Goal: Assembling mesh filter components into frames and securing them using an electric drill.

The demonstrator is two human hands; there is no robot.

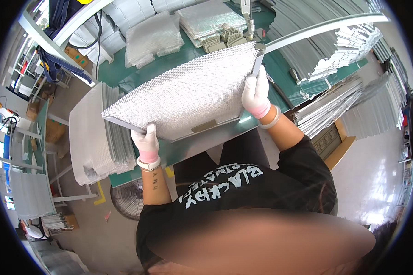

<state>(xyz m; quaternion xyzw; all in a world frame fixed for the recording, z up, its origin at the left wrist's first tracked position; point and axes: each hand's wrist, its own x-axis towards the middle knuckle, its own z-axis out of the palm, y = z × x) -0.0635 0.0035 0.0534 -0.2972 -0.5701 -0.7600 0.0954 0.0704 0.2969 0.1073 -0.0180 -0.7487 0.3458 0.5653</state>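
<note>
Plainly, both hands (147, 139) (256, 94) clasp the silver panel (183, 94) at opposite ends.

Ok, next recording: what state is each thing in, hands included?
Mesh panel: framed, tilted, held at both ends
Left hand: gloved, gripping the panel's left end
Right hand: gloved, gripping its right end
Panel stack: piled, left of the held panel
Floor fan: guard on; whether it is running, cannot tell
Cardboard box: open, contents showing
</note>
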